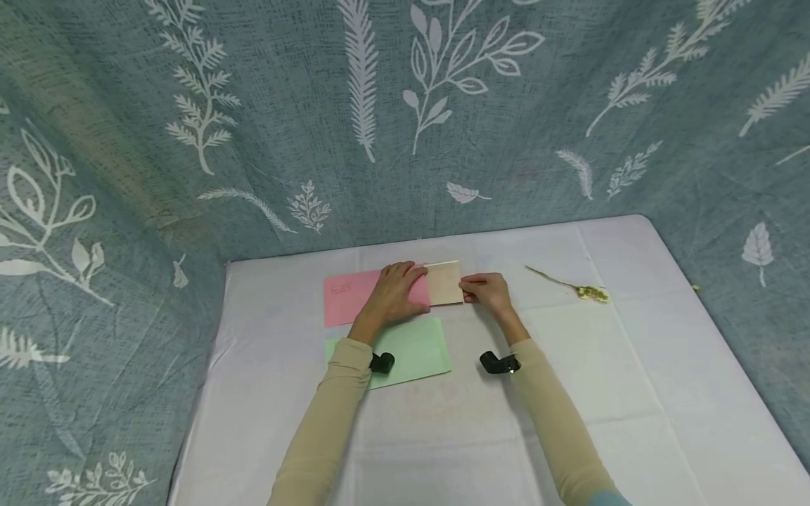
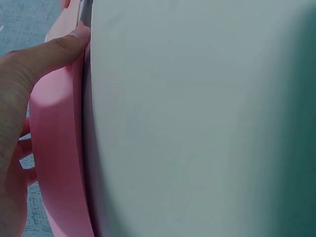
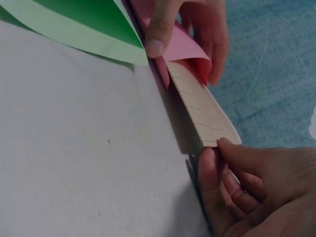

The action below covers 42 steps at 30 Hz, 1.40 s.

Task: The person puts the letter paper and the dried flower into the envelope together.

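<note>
A pink envelope [image 1: 348, 296] lies at the back of the table with its mouth toward the right. My left hand [image 1: 391, 296] holds it near that mouth, thumb at the near edge and fingers at the far edge. In the right wrist view the mouth of the pink envelope [image 3: 183, 48] bulges up between thumb and fingers. A beige lined paper [image 3: 201, 109] sticks out of it, the rest hidden inside. My right hand [image 1: 489, 291] pinches the paper's outer end between thumb and fingers. Just in front lies a light green envelope [image 1: 414, 344], partly under the left forearm.
To the right of the hands, a dried yellow flower sprig [image 1: 593, 292] lies on the white tablecloth [image 1: 443, 450]. A grey-green curtain [image 1: 285, 126] with white leaf prints hangs behind the table and along both sides.
</note>
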Motion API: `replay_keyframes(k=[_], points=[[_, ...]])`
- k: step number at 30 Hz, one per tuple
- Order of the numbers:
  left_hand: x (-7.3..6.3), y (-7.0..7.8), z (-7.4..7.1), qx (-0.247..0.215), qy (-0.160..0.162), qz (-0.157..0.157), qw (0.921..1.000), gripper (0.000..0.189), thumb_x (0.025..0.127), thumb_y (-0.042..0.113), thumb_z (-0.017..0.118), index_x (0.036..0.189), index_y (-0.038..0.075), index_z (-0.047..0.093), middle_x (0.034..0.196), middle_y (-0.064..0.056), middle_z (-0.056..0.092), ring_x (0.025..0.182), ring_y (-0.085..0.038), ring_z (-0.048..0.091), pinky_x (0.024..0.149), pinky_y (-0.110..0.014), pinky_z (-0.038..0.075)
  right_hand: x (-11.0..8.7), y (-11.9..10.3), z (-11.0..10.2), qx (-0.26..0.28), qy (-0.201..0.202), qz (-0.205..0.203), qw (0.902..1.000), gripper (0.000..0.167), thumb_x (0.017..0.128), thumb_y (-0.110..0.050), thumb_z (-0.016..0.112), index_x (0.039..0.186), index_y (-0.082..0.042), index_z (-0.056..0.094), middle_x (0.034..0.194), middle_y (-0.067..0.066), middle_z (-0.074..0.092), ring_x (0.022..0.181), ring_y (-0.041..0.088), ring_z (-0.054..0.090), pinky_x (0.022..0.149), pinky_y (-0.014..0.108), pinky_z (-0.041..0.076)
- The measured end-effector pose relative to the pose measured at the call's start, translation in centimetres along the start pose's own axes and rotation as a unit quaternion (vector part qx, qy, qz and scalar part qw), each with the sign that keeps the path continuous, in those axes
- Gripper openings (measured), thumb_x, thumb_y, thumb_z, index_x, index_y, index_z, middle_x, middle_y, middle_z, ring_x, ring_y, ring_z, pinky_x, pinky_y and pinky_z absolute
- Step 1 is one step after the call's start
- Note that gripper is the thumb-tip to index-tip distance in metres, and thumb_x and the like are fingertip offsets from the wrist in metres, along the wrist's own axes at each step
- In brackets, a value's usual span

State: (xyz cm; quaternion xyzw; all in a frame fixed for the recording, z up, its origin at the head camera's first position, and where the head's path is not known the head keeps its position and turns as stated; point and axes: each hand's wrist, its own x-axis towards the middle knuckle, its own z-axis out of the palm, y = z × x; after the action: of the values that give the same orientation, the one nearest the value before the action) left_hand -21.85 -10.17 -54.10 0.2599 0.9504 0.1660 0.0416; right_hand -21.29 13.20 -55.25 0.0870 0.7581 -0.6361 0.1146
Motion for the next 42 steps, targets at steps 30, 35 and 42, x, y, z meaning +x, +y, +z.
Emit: replay_keyframes(k=[30, 35, 42], points=[[-0.3, -0.1, 0.5, 0.017, 0.000, 0.002, 0.9999, 0.080, 0.078, 0.048, 0.078, 0.145, 0.016, 0.048, 0.148, -0.017, 0.040, 0.138, -0.033, 0.035, 0.114, -0.050, 0.023, 0.0, -0.4, 3.2, -0.030, -0.038, -0.041, 0.9980, 0.021, 0.091, -0.003, 0.067, 0.107, 0.010, 0.071, 0.086, 0.019, 0.073, 0.060, 0.005, 0.065, 0.059, 0.019, 0.055], [-0.4, 0.0, 0.4, 0.016, 0.002, 0.004, 0.9999, 0.080, 0.078, 0.049, 0.078, 0.145, 0.016, 0.048, 0.148, -0.017, 0.040, 0.138, -0.033, 0.035, 0.115, -0.050, 0.023, 0.1, -0.4, 3.6, -0.034, -0.049, -0.042, 0.9973, 0.021, 0.091, -0.003, 0.067, 0.107, 0.011, 0.071, 0.086, 0.019, 0.073, 0.059, 0.005, 0.063, 0.058, 0.018, 0.055], [-0.4, 0.1, 0.5, 0.012, 0.007, 0.006, 0.9999, 0.082, 0.077, 0.048, 0.079, 0.146, 0.016, 0.047, 0.148, -0.017, 0.041, 0.138, -0.033, 0.035, 0.114, -0.050, 0.023, 0.1, -0.4, 4.1, -0.030, -0.071, -0.051, 0.9957, 0.022, 0.092, -0.001, 0.064, 0.108, 0.013, 0.069, 0.087, 0.021, 0.072, 0.061, 0.006, 0.064, 0.058, 0.018, 0.055]])
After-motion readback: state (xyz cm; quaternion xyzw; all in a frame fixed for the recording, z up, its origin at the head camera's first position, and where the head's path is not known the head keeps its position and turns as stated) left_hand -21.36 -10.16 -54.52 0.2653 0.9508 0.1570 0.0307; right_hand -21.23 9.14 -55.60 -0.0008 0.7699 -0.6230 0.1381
